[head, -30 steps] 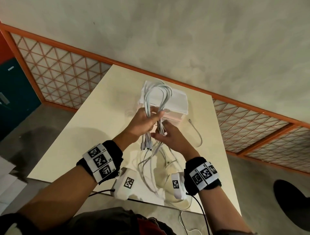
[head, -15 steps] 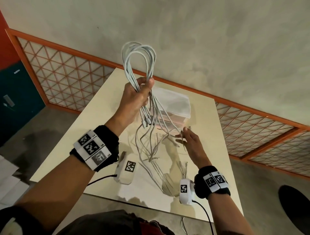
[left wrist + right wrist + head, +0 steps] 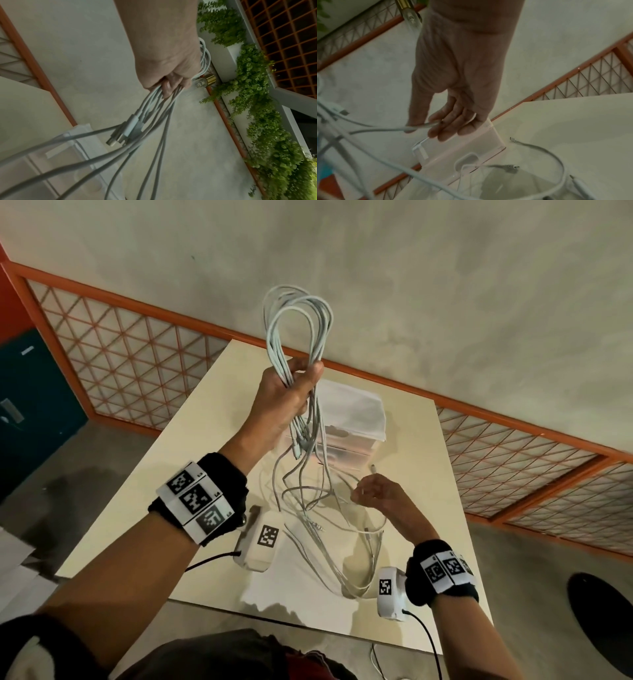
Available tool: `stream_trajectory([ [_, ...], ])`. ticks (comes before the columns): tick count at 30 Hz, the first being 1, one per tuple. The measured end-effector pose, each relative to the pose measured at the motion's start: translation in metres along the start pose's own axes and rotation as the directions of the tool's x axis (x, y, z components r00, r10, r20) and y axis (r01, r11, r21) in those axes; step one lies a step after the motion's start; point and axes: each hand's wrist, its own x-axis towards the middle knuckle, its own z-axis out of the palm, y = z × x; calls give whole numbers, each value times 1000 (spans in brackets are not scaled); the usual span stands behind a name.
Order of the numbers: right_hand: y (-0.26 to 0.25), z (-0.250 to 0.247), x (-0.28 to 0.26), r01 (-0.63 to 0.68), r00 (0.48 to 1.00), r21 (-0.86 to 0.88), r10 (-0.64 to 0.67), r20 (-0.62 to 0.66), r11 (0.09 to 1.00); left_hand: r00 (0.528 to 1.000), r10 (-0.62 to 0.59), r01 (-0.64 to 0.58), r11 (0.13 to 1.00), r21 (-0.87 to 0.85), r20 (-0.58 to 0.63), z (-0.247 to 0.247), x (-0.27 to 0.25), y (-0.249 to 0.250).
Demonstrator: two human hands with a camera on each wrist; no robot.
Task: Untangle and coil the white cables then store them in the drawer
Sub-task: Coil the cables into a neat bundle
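Note:
My left hand (image 3: 291, 395) is raised above the table and grips a bundle of white cables (image 3: 298, 337) in its fist; loops stand up above the fist and tangled strands with plugs (image 3: 123, 134) hang down from it (image 3: 171, 70). Lower and to the right, my right hand (image 3: 373, 494) pinches a single cable strand (image 3: 419, 126) between thumb and fingers (image 3: 436, 129). The loose ends trail onto the cream table (image 3: 171, 474). Behind the hands stands a translucent drawer box (image 3: 352, 419), and its front (image 3: 471, 152) looks closed.
One loose cable end with a plug (image 3: 544, 150) lies on the table right of the drawer box. An orange-framed lattice railing (image 3: 120, 364) runs behind the table. The table's near edge (image 3: 308, 625) is close to my body.
My left hand has lifted the cable bundle up from in front of the drawer box. My right hand let go of the bundle, dropped lower right and took one strand.

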Motion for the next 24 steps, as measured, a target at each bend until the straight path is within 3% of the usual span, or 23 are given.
stream_trajectory([
  [2, 5, 0, 6, 22, 996, -54, -26, -90, 998, 1000, 0, 0, 1000, -4, 3, 1, -1, -3],
  [4, 12, 0, 11, -12, 985, -247, -32, -172, 969, 1000, 5, -5, 1000, -26, -6, 3, -1, -2],
  [6, 22, -1, 16, -89, 964, -484, -47, -262, 871, 1000, 14, -14, 998, -55, -3, 3, 1, 0],
  [8, 33, -2, 17, -163, 920, -608, -103, -378, 777, 1000, 17, -16, 998, -60, 9, 3, 2, -1],
  [11, 34, -3, 15, -244, 842, -554, -110, -528, 796, 999, 1, 0, 1000, -24, 38, 4, -1, -7],
  [13, 27, -5, 17, -270, 825, -465, -47, -563, 843, 998, -21, 22, 1000, -8, 51, 5, -5, -12],
  [16, 13, -5, 18, -144, 833, -77, 79, -548, 987, 997, -43, 41, 999, 19, 69, 6, -9, -15],
  [18, 1, -1, 17, -43, 863, 100, 88, -498, 994, 996, -44, 40, 998, 58, 79, 7, -10, -16],
  [22, -40, 13, 11, 163, 965, 238, -104, -242, 957, 995, -51, 37, 986, 160, 84, 10, -13, -25],
  [24, -59, 19, 9, 253, 967, 215, -238, -95, 943, 994, -51, 23, 964, 264, 98, 10, -17, -32],
])
